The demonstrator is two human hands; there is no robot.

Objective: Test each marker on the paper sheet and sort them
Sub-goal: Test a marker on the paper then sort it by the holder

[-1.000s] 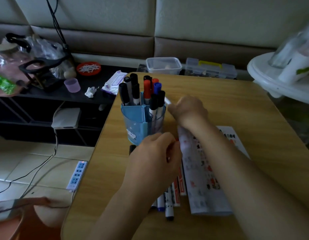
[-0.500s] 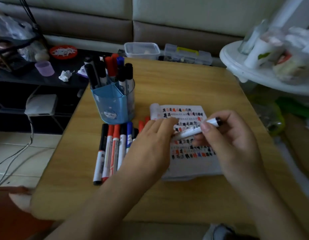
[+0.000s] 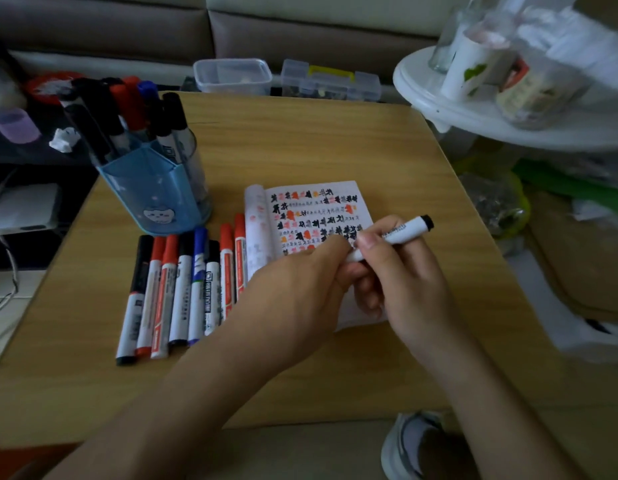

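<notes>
Holding a white marker (image 3: 401, 234) over the scribbled paper sheet (image 3: 318, 202): gripping its barrel with the right hand (image 3: 406, 285), pinching its lower end with the left hand (image 3: 297, 292). Got a marker row (image 3: 182, 289) just left, blue holder (image 3: 151, 199) behind.

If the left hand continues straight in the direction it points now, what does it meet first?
The marker in the right hand: the left hand seems to pinch its lower end, though depth is unclear.

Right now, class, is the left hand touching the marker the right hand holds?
Touching: the head view shows the left hand pinching the lower end of the marker.
</notes>
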